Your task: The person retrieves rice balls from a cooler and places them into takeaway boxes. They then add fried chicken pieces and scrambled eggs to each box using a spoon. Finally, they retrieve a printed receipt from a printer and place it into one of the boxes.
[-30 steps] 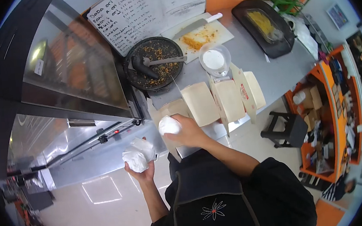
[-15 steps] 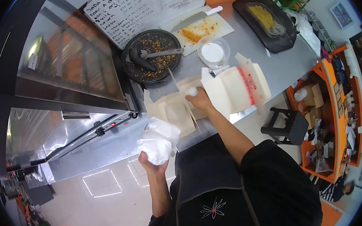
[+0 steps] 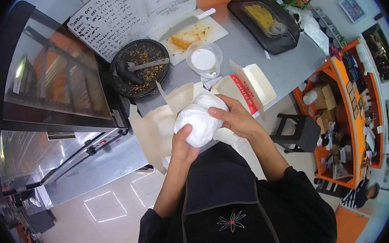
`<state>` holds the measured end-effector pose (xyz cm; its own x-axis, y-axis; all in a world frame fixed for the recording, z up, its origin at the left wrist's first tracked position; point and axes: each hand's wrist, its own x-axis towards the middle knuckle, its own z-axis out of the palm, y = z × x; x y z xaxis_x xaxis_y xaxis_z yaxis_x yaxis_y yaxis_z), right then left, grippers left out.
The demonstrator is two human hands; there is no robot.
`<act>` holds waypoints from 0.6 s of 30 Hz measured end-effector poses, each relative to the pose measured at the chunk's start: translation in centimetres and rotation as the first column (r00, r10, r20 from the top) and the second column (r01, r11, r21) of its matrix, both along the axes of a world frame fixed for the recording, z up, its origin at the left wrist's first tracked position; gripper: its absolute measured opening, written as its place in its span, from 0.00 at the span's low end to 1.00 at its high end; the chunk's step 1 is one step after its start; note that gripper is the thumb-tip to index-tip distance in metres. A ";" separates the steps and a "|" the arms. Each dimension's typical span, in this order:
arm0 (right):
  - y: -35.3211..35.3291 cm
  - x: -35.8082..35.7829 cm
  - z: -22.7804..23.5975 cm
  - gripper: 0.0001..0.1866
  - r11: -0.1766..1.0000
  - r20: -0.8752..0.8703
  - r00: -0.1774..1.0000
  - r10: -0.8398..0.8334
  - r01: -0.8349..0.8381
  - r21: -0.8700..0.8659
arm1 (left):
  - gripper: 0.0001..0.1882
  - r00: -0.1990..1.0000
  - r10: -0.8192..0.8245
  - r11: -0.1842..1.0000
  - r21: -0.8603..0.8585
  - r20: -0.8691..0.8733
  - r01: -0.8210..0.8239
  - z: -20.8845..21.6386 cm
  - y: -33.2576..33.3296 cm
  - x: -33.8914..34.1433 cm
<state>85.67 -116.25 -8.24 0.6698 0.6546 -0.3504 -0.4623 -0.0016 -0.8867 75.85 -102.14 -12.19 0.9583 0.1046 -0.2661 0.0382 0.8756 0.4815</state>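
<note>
A white paper-wrapped bundle (image 3: 196, 125) is held up in front of my apron, over the open takeaway boxes. My left hand (image 3: 184, 146) grips its lower left side, thumb pressed on the wrapping. At the upper right, my right hand (image 3: 238, 118) pinches a white rounded lump; I cannot tell whether this is part of the same bundle or a second piece. Beneath lie an unfolded cardboard box (image 3: 146, 136) on the left and another with a red band (image 3: 243, 92) on the right. A raised box flap (image 3: 179, 96) stands behind the bundle.
A stone mortar (image 3: 148, 52) with a pestle and spoon sits beside a glass-fronted cabinet (image 3: 58, 73). Behind are a cutting board (image 3: 219, 30) with crumbs, a knife (image 3: 187, 24), a plastic tub (image 3: 204, 59) and a black tray (image 3: 284, 41). A black stool (image 3: 303, 133) stands right.
My left hand has brought the white bundle up and right over the boxes. My right hand has left the middle box and come to the bundle's upper right side.
</note>
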 end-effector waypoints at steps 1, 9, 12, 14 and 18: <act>-0.6 0.4 -0.5 0.26 0.998 -0.058 0.997 -0.046 0.048 0.034 | 0.37 1.000 -0.001 1.000 -0.026 -0.017 0.000 -0.5 -0.7 0.7; -4.7 3.9 -10.0 0.26 0.943 0.268 0.932 -0.242 0.291 -0.160 | 0.32 0.989 0.057 0.998 0.010 -0.138 -0.057 -2.5 -3.5 -0.6; -5.5 4.8 -12.6 0.29 0.819 0.783 0.618 0.068 0.414 -0.398 | 0.31 0.955 0.030 0.990 0.140 -0.295 0.012 -2.8 -4.3 -1.4; -5.7 5.4 -13.9 0.28 0.799 0.768 0.635 0.086 0.417 -0.434 | 0.30 0.935 0.064 0.971 0.239 -0.348 0.022 -2.9 -5.5 -1.1; -6.9 6.7 -17.6 0.27 0.818 0.700 0.714 0.014 0.394 -0.418 | 0.34 0.923 -0.063 0.967 0.206 -0.380 0.151 -4.4 -6.7 0.7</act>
